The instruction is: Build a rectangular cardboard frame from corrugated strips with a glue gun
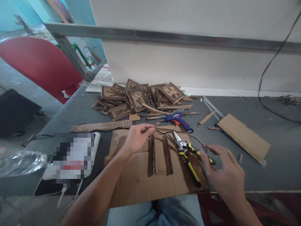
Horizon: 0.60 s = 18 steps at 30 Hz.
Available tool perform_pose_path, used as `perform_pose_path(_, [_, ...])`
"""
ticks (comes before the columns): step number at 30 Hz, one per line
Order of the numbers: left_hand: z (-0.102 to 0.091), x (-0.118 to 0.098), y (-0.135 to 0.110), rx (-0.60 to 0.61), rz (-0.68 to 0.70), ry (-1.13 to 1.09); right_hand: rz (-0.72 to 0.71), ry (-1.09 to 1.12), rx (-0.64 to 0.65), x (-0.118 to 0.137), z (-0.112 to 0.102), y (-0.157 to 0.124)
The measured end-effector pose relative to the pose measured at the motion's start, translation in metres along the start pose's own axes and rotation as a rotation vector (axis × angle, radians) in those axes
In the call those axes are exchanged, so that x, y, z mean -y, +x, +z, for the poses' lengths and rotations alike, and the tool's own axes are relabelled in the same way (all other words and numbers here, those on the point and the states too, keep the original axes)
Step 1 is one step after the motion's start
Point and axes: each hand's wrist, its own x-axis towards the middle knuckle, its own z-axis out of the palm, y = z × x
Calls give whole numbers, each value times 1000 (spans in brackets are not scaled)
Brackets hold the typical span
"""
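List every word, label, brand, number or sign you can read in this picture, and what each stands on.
None can be read.
White-edged device: blocked out by pixelation, nothing legible.
Cardboard sheet: faint marks near its upper left corner, too small to read.
Blue glue gun: any markings are too small to read.
Thin cardboard strip at the hands: no lettering visible.

The strip point(194, 136) is ridged brown, the shears point(189, 167) yellow-and-black, the glue gun point(175, 118) blue.
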Motion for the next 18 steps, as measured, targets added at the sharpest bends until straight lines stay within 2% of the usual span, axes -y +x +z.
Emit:
perform_pose_path(3, [0,0,0,14,-59,-76,133,25,174,-21,-1,-23])
perform_pose_path(5, [0,-1,1,20,-106,-133,142,25,352,-29,2,-38])
perform_pose_path(7, [-1,-2,1,24,-146,-189,123,-17,443,-32,6,-49])
perform_pose_path(11, [-1,-5,0,24,-189,-263,124,-102,480,-25,14,-56])
perform_pose_path(15, [-2,-9,-2,31,-236,-357,86,-141,528,-14,14,-41])
perform_pose_path(18, [-3,-12,-3,48,-284,-435,105,-149,613,-6,8,-26])
